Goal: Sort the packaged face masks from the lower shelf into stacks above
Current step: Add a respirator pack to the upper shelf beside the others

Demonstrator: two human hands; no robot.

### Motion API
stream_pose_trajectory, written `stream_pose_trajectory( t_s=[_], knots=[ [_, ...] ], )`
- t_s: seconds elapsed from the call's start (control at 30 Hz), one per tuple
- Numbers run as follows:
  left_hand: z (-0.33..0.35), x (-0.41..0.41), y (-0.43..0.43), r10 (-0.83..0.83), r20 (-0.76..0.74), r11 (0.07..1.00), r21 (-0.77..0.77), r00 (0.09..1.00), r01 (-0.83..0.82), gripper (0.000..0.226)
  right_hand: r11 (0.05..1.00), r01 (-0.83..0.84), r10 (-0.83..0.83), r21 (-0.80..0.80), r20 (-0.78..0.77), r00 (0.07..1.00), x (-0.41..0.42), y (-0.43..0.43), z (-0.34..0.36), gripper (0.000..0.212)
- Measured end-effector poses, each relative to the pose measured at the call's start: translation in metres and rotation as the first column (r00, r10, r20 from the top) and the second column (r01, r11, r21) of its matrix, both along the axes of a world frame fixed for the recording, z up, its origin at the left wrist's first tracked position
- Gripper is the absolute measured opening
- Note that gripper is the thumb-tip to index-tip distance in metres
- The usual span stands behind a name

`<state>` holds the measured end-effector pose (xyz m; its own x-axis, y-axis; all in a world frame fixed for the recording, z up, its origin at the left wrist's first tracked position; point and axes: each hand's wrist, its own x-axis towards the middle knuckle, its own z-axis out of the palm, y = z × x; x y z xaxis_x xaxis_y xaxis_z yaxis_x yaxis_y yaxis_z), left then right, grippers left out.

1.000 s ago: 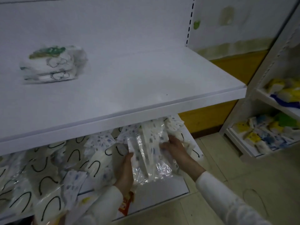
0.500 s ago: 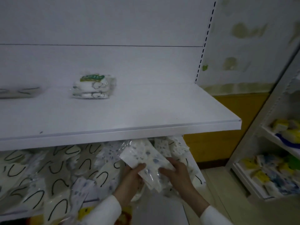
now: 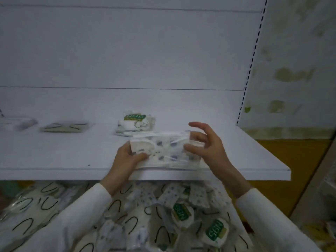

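The white upper shelf (image 3: 72,157) carries three low stacks along its back: a blurred pale stack (image 3: 18,122) at far left, a flat stack of black-looped masks (image 3: 65,127), and a stack of green-labelled white packs (image 3: 135,124). Beneath it spreads a loose heap of clear-wrapped masks (image 3: 127,215).

The bundle of blue-spotted masks in clear wrap (image 3: 163,151) sits at the upper shelf's front edge. Its long axis runs left to right along that edge, just in front of the green-labelled stack. Through the blur it is hard to say whether it rests on the shelf or hangs just above.

The left hand (image 3: 125,159) has a firm grip, thumb over the bundle's left end. The right hand (image 3: 209,148) has a looser grip, pinching the right end with the forefinger lifted clear.

Bare shelf lies to the right, nearer the right hand, so a fourth stack probably belongs there.
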<state>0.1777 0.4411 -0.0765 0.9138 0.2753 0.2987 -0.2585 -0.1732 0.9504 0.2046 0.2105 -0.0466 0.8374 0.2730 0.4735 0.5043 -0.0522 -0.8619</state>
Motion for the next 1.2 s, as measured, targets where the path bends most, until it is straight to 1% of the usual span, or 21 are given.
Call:
stream_pose_trajectory(
  t_s=[0.03,0.07,0.13,0.2,0.27,0.33,0.43,0.53,0.6,0.67,0.7,0.73,0.77,0.87,0.97,1.1,1.2],
  knots=[
    [0.007,0.010,0.000,0.014,0.026,1.000,-0.009,1.000,-0.014,0.032,0.991,0.013,-0.004,0.132,-0.066,0.998,0.013,0.008,0.002,0.049],
    [0.011,0.019,0.000,0.016,0.045,1.000,-0.011,0.999,-0.016,0.033,0.979,0.053,-0.030,0.194,-0.120,0.992,0.024,0.017,0.001,0.049],
    [0.010,0.032,0.000,0.019,0.047,1.000,0.011,0.999,-0.019,0.036,0.960,0.124,-0.070,0.251,-0.216,0.974,0.042,0.032,-0.010,0.050],
    [0.001,0.042,0.004,-0.002,-0.001,1.000,0.023,1.000,0.002,0.039,0.936,0.181,-0.090,0.302,-0.291,0.953,0.052,0.042,-0.019,0.051],
    [-0.005,0.046,0.010,-0.026,-0.053,0.999,0.032,0.998,0.027,0.045,0.932,0.195,-0.102,0.306,-0.296,0.950,0.059,0.046,-0.022,0.047],
    [-0.007,0.047,0.016,-0.006,-0.064,1.000,0.017,0.998,0.007,0.050,0.933,0.206,-0.115,0.295,-0.299,0.947,0.064,0.048,-0.023,0.039],
    [-0.009,0.047,0.017,0.012,-0.059,0.999,-0.045,0.998,-0.015,0.043,0.925,0.198,-0.098,0.323,-0.300,0.949,0.066,0.052,-0.025,0.031],
    [-0.014,0.047,0.014,0.007,-0.061,1.000,-0.008,0.998,-0.007,0.029,0.966,0.147,-0.087,0.211,-0.270,0.959,0.067,0.051,-0.030,0.033],
    [-0.015,0.047,0.015,0.035,-0.069,0.998,0.050,0.997,-0.032,0.021,0.980,0.126,-0.078,0.152,-0.287,0.955,0.069,0.042,-0.033,0.035],
    [-0.016,0.047,0.019,0.073,-0.072,0.991,0.120,0.995,-0.065,0.014,0.987,0.122,-0.089,0.103,-0.281,0.955,0.074,0.028,-0.038,0.031],
    [-0.015,0.045,0.022,0.093,-0.067,0.983,0.167,0.993,-0.081,0.006,0.991,0.108,-0.085,0.074,-0.264,0.961,0.075,0.022,-0.039,0.026],
    [-0.014,0.043,0.025,0.110,-0.055,0.972,0.215,0.992,-0.096,0.007,0.995,0.093,-0.081,0.039,-0.241,0.967,0.075,0.017,-0.039,0.022],
    [-0.014,0.042,0.030,0.123,-0.055,0.965,0.240,0.991,-0.107,0.012,0.996,0.088,-0.084,0.007,-0.219,0.972,0.075,0.016,-0.038,0.018],
    [-0.004,0.027,0.050,0.157,-0.049,0.962,0.233,0.986,-0.141,0.005,0.991,0.122,-0.130,-0.063,-0.159,0.979,0.074,0.032,-0.030,0.019],
    [0.006,0.006,0.085,0.229,-0.037,0.955,0.202,0.973,-0.217,0.010,0.990,0.125,-0.132,-0.063,-0.129,0.983,0.070,0.073,-0.021,0.022],
    [0.021,-0.039,0.151,0.320,-0.027,0.938,0.150,0.947,-0.313,0.015,1.000,0.021,-0.023,-0.016,-0.146,0.989,0.050,0.152,-0.006,0.022],
    [0.024,-0.081,0.210,0.377,-0.011,0.922,0.098,0.926,-0.375,0.012,0.996,-0.089,0.089,0.006,-0.156,0.984,0.027,0.220,0.002,0.022]
  ],
)
